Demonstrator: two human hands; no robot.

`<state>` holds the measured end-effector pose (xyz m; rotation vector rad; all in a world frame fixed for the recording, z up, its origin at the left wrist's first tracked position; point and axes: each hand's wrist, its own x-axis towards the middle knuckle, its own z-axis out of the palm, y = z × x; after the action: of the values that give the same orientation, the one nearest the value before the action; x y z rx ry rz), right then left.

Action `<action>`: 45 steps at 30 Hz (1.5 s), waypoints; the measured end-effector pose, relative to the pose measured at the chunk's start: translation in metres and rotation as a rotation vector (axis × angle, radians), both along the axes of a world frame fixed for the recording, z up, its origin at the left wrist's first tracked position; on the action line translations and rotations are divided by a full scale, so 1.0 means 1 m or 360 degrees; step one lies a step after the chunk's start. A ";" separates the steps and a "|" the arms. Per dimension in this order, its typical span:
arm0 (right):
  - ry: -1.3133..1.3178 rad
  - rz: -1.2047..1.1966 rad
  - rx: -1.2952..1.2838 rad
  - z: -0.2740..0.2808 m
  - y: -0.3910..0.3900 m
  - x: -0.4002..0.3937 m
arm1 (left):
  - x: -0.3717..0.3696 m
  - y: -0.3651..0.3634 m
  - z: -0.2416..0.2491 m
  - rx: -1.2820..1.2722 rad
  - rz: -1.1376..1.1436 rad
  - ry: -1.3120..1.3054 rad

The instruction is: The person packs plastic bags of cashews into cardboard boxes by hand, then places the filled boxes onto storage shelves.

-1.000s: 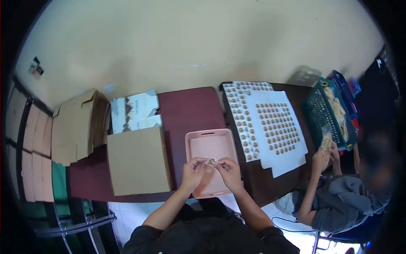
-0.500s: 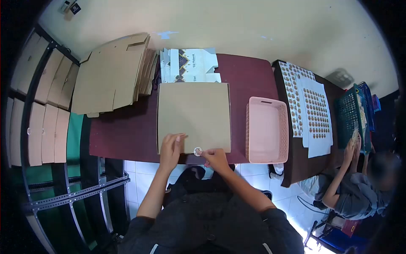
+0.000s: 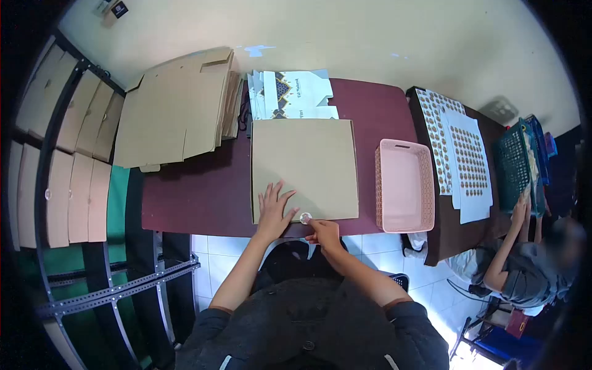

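A closed brown cardboard box (image 3: 304, 161) lies flat on the maroon table (image 3: 191, 206). My left hand (image 3: 272, 213) rests on the box near its front edge, fingers spread. A round sticker (image 3: 305, 217) sits at the middle of that front edge. Touching the sticker with a fingertip is my right hand (image 3: 324, 233), its other fingers curled; whether it grips anything is too small to tell.
A pink basket (image 3: 405, 225) stands right of the box. Behind are printed white cartons (image 3: 296, 92); flattened cardboard (image 3: 172, 111) leans at left. Sticker sheets (image 3: 472, 163) lie on the dark table. A co-worker (image 3: 530, 271) reaches to a green basket (image 3: 512, 166).
My left hand has flattened and spread its fingers on the box. My right fingertip now touches the sticker, which lies at the box's edge. The whole view has shifted slightly.
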<state>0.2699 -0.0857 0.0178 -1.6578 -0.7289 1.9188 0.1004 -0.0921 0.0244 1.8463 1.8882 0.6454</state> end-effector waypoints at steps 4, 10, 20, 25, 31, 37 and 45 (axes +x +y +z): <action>-0.0073 0.0056 0.0071 0.003 -0.001 0.002 | 0.015 0.004 0.007 -0.0006 0.0077 0.0048; -0.0472 0.0368 0.0366 -0.006 0.000 0.013 | 0.015 0.004 -0.005 -0.0035 0.0045 0.0106; -0.1023 0.0328 0.1460 0.013 0.039 0.031 | 0.022 -0.002 0.004 -0.0093 -0.0076 0.0227; -0.1388 0.0851 0.2034 0.005 0.031 0.014 | 0.023 -0.005 -0.015 -0.0001 -0.0164 0.0497; -0.1654 0.0721 0.1871 0.002 0.058 0.044 | 0.025 -0.008 -0.027 0.0205 -0.0126 0.0595; -0.0393 0.0511 0.1211 -0.026 0.103 0.075 | 0.002 -0.019 0.003 0.0315 0.0306 0.0340; -0.0222 0.0832 0.1310 -0.010 0.103 0.092 | -0.003 -0.038 -0.042 0.0153 0.1393 -0.0823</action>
<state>0.3621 0.0175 0.0075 -1.1288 -1.8461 1.4498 0.0972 -0.1301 -0.0175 0.6821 2.2303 1.3419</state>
